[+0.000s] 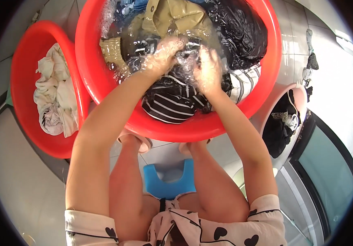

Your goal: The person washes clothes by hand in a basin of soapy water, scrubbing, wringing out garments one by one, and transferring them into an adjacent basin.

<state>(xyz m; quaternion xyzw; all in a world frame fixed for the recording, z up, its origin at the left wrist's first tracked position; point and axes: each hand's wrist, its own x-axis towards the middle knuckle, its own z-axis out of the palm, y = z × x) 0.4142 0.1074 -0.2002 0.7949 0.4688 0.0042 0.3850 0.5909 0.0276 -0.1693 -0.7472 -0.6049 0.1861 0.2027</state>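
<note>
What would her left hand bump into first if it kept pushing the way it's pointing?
Probably the right hand: the left hand points up and rightward through the water, both gripping the striped cloth. Past that lies the black garment. Depth under the water is unclear.

My 2 hands blurred under splashing water at frame centre, red basin (262, 98) cut off at top edge, my fingers unreadable
</note>
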